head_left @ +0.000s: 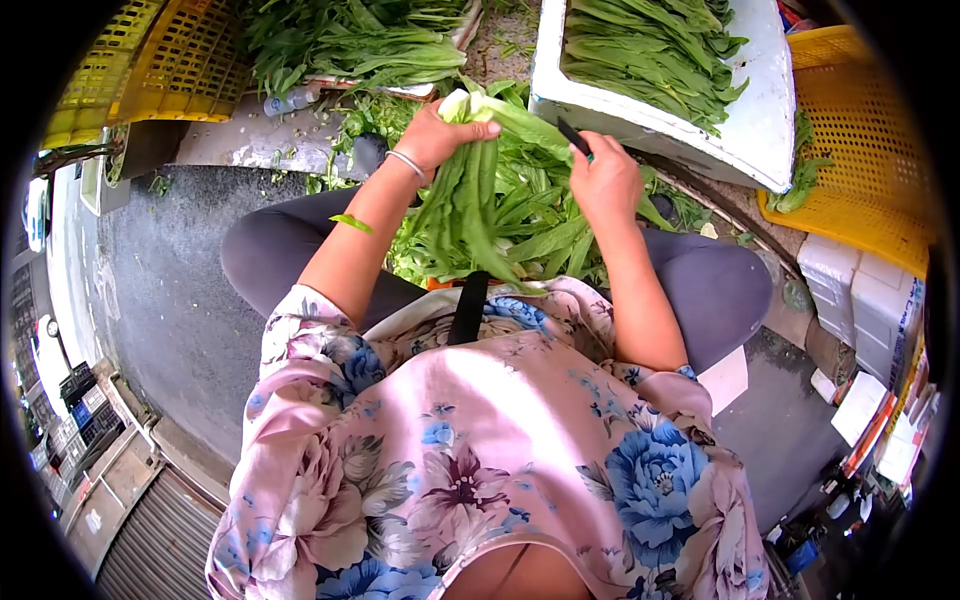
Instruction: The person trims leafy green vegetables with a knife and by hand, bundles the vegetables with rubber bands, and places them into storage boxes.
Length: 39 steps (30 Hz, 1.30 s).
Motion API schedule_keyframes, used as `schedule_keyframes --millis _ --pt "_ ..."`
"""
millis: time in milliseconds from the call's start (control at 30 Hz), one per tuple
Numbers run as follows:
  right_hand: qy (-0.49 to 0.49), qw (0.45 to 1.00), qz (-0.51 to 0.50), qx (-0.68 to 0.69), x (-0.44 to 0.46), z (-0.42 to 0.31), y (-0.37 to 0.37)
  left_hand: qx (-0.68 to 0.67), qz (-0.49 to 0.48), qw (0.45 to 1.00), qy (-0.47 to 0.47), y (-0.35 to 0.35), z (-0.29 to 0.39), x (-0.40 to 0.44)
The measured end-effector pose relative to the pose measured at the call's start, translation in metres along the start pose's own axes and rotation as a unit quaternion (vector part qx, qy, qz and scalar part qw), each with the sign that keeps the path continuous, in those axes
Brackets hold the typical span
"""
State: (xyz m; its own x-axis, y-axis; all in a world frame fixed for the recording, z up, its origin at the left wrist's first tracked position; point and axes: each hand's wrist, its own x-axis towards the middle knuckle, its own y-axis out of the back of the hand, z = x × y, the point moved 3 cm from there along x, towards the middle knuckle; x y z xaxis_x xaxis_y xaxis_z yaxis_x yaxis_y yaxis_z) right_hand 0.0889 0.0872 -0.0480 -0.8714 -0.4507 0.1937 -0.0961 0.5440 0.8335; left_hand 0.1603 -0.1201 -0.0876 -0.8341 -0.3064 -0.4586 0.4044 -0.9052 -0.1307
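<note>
In the upper centre of my view, the left grip (pixel 440 138) is curled around a leafy green (pixel 482 175) near its pale end, presumably to steady it, while the right grip (pixel 608 178) wraps a small knife (pixel 573 138), blade close to the leaf. Loose greens (pixel 552 240) lie beneath, mid-frame, likely for easy reach; beyond, upper right, a white box (pixel 768 130) holds stacked greens (pixel 640 60), seemingly kept aligned.

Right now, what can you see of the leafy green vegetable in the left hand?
The leafy green vegetable is gripped near its pale base by the bare left hand. Its slightly crinkled leaves hang over loose green leaves; one stretches toward the right hand and its dark-bladed tool. Whether the blade touches it is unclear.
</note>
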Motion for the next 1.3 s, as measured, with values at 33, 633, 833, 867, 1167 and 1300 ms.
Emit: schedule_keyframes --millis 33,633,833,867,1167,1300 --pt "-0.007 0.999 0.006 -0.036 0.001 0.003 0.002 0.092 -0.006 0.995 -0.043 0.002 0.001 0.000" --pt "-0.188 0.962 -0.180 0.088 -0.020 0.055 -0.026 -0.588 -0.095 0.796 -0.108 0.095 0.020 0.002" --pt "-0.146 0.848 -0.263 0.437 -0.020 -0.004 -0.011 -0.611 -0.096 0.778 -0.110 0.080 0.002 0.009" --pt "-0.158 0.806 -0.301 0.485 -0.022 -0.012 -0.006 -0.609 -0.104 0.780 -0.101 0.080 -0.001 0.011" --pt "-0.197 0.507 -0.593 0.594 -0.061 -0.052 -0.016 -0.531 -0.091 0.838 -0.092 0.057 0.011 0.013" --pt "-0.182 0.519 -0.622 0.558 -0.068 -0.057 -0.024 -0.498 -0.108 0.856 -0.091 0.051 0.012 0.016"
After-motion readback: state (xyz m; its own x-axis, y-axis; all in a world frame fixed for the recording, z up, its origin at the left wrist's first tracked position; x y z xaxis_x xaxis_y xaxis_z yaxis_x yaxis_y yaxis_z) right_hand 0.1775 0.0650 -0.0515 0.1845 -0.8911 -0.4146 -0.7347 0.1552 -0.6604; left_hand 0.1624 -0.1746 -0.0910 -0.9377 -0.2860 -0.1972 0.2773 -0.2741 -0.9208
